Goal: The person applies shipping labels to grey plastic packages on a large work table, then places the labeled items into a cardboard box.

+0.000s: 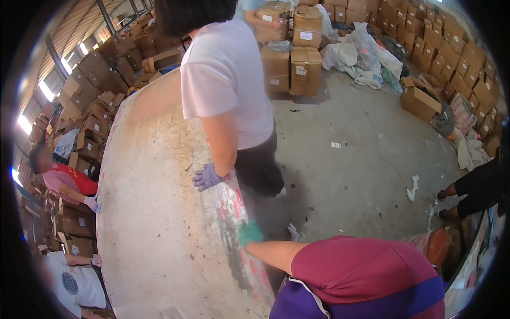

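My right hand (250, 233), in a green glove, lies on the near edge of a large worn, pale-topped table (159, 227). Its fingers are partly hidden, so I cannot see whether they grip the edge. Red-printed tape (238, 202) runs along this edge, beside a dark scuffed strip. My left hand is out of view. Further along the same edge, a co-worker in a white shirt (227, 75) rests a purple-gloved hand (208, 177) on the tabletop. My maroon sleeve and purple apron (297, 301) fill the lower right.
Two people (69, 179) (79, 279) stand across the table before heaped cardboard boxes (85, 145). Stacked cartons (306, 69) and plastic sacks (364, 52) stand on the concrete floor (334, 175). Another person's legs (472, 195) show at right, near an open carton (420, 97).
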### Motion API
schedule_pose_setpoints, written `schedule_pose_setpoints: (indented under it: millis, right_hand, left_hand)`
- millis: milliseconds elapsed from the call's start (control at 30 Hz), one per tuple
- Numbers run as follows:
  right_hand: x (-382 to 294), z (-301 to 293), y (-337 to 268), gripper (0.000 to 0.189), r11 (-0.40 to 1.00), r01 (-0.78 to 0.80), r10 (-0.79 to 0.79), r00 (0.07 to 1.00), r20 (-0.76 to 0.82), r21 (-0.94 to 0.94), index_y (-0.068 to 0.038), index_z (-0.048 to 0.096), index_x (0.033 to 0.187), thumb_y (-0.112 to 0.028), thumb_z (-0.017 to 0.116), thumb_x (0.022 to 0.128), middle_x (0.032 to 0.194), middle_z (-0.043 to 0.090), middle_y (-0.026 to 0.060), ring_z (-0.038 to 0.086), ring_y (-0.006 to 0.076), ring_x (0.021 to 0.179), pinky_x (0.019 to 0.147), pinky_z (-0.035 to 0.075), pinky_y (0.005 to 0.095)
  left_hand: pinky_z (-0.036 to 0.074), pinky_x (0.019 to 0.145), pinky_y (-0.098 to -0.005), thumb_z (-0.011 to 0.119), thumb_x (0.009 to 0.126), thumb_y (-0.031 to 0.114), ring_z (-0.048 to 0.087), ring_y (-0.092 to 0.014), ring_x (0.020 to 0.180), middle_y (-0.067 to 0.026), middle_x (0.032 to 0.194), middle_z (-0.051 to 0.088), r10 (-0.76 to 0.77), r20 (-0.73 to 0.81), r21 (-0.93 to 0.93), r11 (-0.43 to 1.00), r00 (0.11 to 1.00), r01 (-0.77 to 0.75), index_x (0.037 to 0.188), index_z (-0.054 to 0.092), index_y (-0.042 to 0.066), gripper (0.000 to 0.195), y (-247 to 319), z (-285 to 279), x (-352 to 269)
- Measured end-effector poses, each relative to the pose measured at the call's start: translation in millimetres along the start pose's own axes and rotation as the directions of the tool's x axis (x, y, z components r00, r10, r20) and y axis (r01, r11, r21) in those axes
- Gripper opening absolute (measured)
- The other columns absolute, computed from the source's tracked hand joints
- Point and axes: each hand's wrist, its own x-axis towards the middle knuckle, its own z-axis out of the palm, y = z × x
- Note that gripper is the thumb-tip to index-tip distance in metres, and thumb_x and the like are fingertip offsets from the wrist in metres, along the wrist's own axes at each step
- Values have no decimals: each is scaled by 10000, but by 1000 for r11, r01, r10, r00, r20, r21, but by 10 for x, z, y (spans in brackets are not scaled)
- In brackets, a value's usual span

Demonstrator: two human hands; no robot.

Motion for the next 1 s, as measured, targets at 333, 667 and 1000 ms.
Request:
schedule_pose_setpoints:
  millis: [333,667,1000]
  right_hand:
    - [-36,-125,-66,590,999,-45,43,993,109,17,-1,536,1158,-535,332,1010,1171,630,280,622,436,1074,927,480,508]
    - [-23,-132,-67,656,1000,-25,24,994,107,8,37,499,1283,-534,321,1013,1247,606,287,598,435,1144,988,464,495]
    - [-8,-116,-70,699,999,-35,35,995,93,-7,44,473,1342,-545,283,1017,1250,609,280,613,423,1133,974,487,482]
  left_hand:
    - [520,958,-478,509,988,209,538,-351,1192,-248,1361,512,-13,-2,13,1000,1000,13,1397,430,-82,508,-57,-85,-74]
    - [536,946,-473,499,1001,194,548,-346,1181,-247,1354,518,-30,-7,25,999,1000,30,1390,436,-90,485,-128,-242,-231]
    - [552,934,-468,489,1015,179,559,-340,1170,-246,1347,525,-39,-15,46,998,999,40,1383,442,-97,463,-134,-398,-347]
